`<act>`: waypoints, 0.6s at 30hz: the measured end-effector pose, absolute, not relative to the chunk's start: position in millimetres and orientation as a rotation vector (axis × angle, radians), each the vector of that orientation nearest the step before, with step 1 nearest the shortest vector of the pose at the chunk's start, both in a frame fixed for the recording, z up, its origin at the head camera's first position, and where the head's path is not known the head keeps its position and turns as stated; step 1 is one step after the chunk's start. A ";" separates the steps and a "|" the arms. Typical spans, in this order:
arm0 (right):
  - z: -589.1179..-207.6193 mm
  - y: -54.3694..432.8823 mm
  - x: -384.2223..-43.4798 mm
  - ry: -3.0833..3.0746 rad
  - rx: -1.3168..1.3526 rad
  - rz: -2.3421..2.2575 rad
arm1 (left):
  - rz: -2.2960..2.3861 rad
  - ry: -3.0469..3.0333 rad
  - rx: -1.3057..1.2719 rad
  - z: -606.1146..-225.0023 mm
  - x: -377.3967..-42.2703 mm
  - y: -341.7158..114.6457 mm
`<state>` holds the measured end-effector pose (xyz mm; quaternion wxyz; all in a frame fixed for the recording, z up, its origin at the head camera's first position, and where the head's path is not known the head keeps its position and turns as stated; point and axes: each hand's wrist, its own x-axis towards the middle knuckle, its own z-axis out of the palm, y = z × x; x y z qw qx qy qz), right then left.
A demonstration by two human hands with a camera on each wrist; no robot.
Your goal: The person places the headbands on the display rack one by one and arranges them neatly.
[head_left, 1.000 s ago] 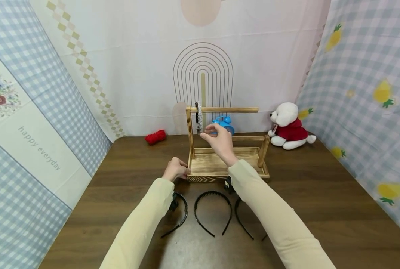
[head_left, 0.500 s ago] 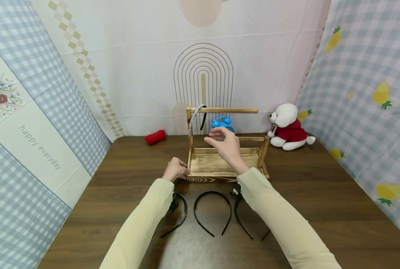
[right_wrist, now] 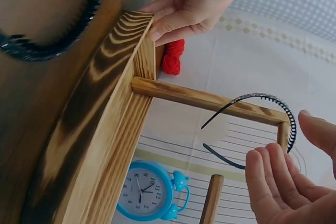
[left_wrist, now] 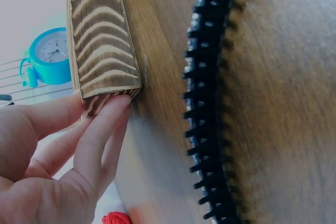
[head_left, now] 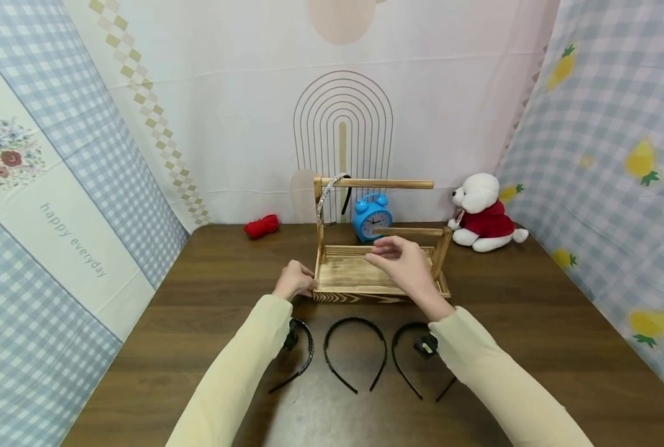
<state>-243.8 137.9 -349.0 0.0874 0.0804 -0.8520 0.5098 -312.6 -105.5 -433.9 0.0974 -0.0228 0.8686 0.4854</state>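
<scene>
on bench (head_left: 215, 267), l hand (head_left: 295, 279) is pinching rack (head_left: 354, 298) by front l corner; r hand (head_left: 403, 264) is hovering nr it, empty, fingers relaxed. silver headband (head_left: 326, 191) is hanging at upper bar's l end; 3 blk headbands (head_left: 356, 320) are lying in front.

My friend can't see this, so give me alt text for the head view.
A person's left hand holds a wooden rack, a sparkly headband hanging from its upper bar; the empty right hand hovers nearby. Three dark headbands lie in front.
</scene>
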 end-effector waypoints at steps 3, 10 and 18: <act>-353.0 147.5 -234.7 -2.575 0.236 1.442 | 1.443 2.569 -0.074 -434.8 -312.9 -104.9; -369.6 173.1 -217.5 -2.664 0.195 1.288 | 1.466 2.553 -0.064 -434.7 -311.7 -103.5; -393.4 205.0 -205.0 -2.805 0.121 1.188 | 1.442 2.572 -0.070 -433.7 -311.9 -104.1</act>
